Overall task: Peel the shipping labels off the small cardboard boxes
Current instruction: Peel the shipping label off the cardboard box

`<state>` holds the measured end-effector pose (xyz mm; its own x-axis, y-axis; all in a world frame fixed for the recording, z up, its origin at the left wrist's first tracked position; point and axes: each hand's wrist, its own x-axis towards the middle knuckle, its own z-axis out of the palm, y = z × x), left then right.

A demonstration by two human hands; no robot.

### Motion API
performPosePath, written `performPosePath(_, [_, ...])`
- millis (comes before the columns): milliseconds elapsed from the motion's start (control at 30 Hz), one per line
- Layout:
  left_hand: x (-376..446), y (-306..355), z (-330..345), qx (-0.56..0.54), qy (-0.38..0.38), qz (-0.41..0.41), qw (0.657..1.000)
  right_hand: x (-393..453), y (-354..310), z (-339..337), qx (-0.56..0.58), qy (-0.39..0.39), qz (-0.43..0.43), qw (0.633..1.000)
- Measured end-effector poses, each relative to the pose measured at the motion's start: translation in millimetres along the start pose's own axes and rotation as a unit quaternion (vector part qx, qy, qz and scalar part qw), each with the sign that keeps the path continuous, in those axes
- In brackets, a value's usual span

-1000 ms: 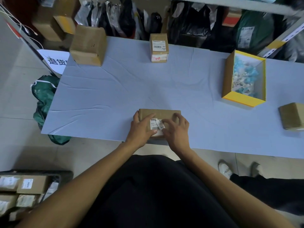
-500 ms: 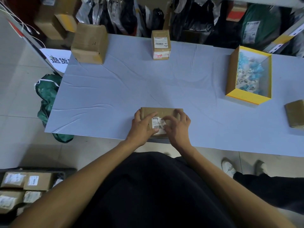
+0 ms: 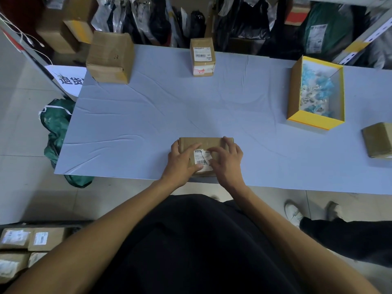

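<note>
Right at the table's (image 3: 148, 124) near edge, both hands press the small cardboard box (image 3: 201, 144): left hand (image 3: 182, 164) grips its side, right hand's (image 3: 227, 161) fingertips pick at the white label (image 3: 202, 161); the yellow-rimmed open box (image 3: 314, 122), far right of it, holds seemingly crumpled blue-white scraps.

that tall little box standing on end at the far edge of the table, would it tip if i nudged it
Probably yes. The upright box stands on a narrow end, taller than its footprint, so a push near its top would likely topple it. It looks like light cardboard, so a low push might slide it over the cloth-covered table instead. Wrinkles in the cloth could catch its edge and tip it.
</note>
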<state>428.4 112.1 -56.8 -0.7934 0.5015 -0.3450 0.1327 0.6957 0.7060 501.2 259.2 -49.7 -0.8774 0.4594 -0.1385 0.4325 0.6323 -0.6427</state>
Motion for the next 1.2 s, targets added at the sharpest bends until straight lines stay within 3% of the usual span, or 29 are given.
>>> performPosePath(333, [2,2,-2,0.02,-0.011,0.0,1.0,0,2,-3,0.016,-0.014,0.001,1.0])
performPosePath(400, [14,3,-10,0.064,-0.039,0.007,0.997,-3,3,-7,0.023,-0.043,-0.003,0.999])
performPosePath(533, [39,16,-30,0.171,-0.121,0.05,0.976,-2,8,-4,-0.08,-0.101,-0.018,0.991])
performPosePath(667, [37,23,-30,0.179,-0.076,0.017,0.981,13,13,-15,-0.126,-0.115,-0.052,0.984])
performPosePath(767, [27,20,-30,0.171,-0.015,-0.035,0.984,26,14,-24,-0.159,-0.1,-0.039,0.981])
performPosePath(833, [17,20,-30,0.152,-0.017,-0.052,0.987,33,12,-29,-0.152,-0.089,-0.019,0.984])
performPosePath(933, [8,21,-27,0.134,-0.036,-0.054,0.989,37,9,-31,-0.069,-0.193,0.006,0.979])
performPosePath(1033, [6,25,-22,0.116,-0.05,-0.063,0.99,30,3,-23,0.0,-0.326,0.034,0.945])
performPosePath(1200, [1,31,-14,0.108,-0.043,-0.064,0.991,34,21,-25,-0.053,-0.268,-0.056,0.96])
